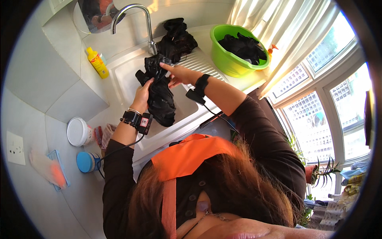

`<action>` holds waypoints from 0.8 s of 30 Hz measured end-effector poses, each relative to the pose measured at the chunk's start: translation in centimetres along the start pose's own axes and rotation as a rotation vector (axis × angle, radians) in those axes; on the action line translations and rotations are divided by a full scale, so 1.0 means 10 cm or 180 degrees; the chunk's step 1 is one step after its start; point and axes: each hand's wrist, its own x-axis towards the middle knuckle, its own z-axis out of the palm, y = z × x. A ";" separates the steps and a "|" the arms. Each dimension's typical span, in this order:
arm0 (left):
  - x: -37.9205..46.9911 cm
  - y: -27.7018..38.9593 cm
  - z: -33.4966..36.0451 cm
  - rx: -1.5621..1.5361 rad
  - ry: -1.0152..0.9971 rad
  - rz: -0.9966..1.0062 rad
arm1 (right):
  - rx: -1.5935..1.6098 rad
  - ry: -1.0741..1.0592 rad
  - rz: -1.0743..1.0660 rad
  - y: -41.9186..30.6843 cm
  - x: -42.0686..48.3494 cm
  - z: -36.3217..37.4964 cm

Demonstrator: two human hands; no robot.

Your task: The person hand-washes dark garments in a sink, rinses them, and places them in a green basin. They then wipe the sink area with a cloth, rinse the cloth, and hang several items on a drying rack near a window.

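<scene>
Over the white laundry sink (125,80), a bunched black garment (162,104) hangs between my hands. My left hand (143,96) grips its left side, fingers partly hidden by the cloth. My right hand (179,74) is at its upper right, with the thumb pressed on the fabric; its other fingers are partly hidden. Behind, more dark, wet-looking cloth (179,41) lies beside the chrome faucet (149,33) at the ribbed drainboard (206,67). Whether it joins the cloth in my hands is unclear. A green plastic basin (232,64) to the right holds black clothes (241,46).
A yellow bottle (98,63) stands at the sink's left rim. Nearer on the left are a white-lidded tub (79,131), a brush (98,135) and a blue-lidded tub (86,162). An orange spray nozzle (273,48) shows behind the basin, beside the curtain (268,18). Cables run from both wrists.
</scene>
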 end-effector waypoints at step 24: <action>0.45 0.29 0.32 0.4123 0.0529 0.1884 | 0.0324 0.0574 -0.1703 -0.33 0.04 0.16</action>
